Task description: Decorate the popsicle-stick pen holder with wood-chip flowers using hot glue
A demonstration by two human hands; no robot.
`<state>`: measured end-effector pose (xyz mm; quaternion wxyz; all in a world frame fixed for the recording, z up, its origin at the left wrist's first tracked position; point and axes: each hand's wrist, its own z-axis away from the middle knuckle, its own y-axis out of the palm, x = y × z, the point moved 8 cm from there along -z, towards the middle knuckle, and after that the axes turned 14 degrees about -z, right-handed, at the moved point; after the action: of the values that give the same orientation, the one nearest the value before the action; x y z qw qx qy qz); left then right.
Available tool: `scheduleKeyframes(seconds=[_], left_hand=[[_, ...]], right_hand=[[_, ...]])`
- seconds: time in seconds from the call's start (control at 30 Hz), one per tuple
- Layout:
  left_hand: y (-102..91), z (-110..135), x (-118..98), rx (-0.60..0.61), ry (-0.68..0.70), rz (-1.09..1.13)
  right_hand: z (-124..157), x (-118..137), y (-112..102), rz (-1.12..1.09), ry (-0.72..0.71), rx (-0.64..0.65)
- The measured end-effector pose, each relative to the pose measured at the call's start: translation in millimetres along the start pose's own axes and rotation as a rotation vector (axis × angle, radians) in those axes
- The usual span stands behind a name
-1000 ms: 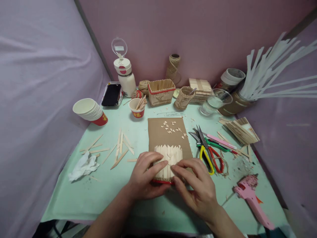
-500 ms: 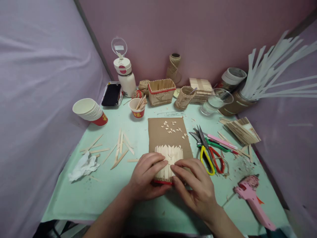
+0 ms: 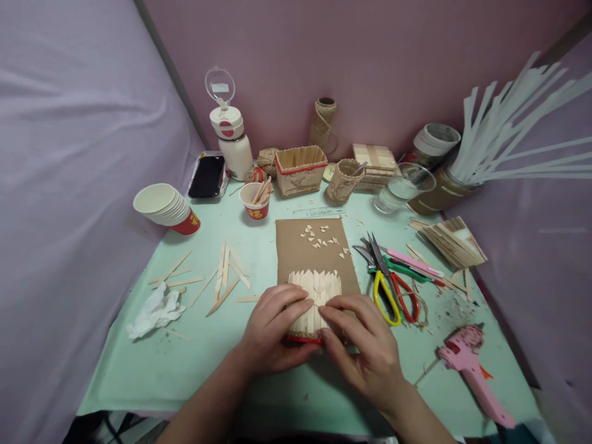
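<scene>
A small craft-stick box (image 3: 316,281) with a jagged end and a red trim lies on a brown cardboard sheet (image 3: 308,246) near the table's front. My left hand (image 3: 272,330) grips its left side, with the thumb near the middle of the stick face and other fingers by the red edge. Gripping the right side is my right hand (image 3: 365,336), its fingertips pressing on the same face close to the left thumb. Any small piece under the fingertips is too hidden to make out. Tiny petal-shaped wood chips (image 3: 319,240) are scattered on the cardboard beyond the box.
Scissors (image 3: 393,290) and a pink glue gun (image 3: 472,370) lie at the right. Loose sticks (image 3: 226,271) and crumpled tissue (image 3: 157,313) are at the left. Paper cups (image 3: 166,206), a stick basket (image 3: 300,176), a clear cup (image 3: 398,191) and a bottle (image 3: 235,148) stand behind.
Both hands and the craft-stick box stay almost exactly where they were. The whole view has shifted very slightly; nothing has been taken up or let go.
</scene>
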<state>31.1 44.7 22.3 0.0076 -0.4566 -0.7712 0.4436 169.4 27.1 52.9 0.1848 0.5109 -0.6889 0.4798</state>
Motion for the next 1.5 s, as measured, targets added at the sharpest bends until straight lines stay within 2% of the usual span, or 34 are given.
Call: scheduleKeyframes(seconds=[0.5,0.67,1.2,1.3,1.4,1.5], left_hand=[[-1.5,-1.9,0.0,0.007,-0.011,0.026],[3.1,-5.7,-0.2,0.081,-0.001,0.014],[6.3,-7.0,-1.2,0.065,0.035,0.061],[6.7,-4.7,-0.6,0.058,0.026,0.067],[6.5,-2.2,0.0,0.050,0.017,0.073],[6.2,-1.8,-1.2,0.051,0.030,0.073]], right_hand=[[-0.9,-3.1,-1.9,-0.051,0.048,-0.024],[1.7,-6.5,-2.0,-0.067,0.065,-0.035],[4.9,-10.5,-3.5,-0.104,0.091,-0.045],[-2.0,-14.5,-14.5,-0.135,0.139,-0.058],[-23.5,-29.2,-29.0,-0.195,0.258,-0.041],[-53.4,-54.2,-26.5,-0.306,0.455,0.103]])
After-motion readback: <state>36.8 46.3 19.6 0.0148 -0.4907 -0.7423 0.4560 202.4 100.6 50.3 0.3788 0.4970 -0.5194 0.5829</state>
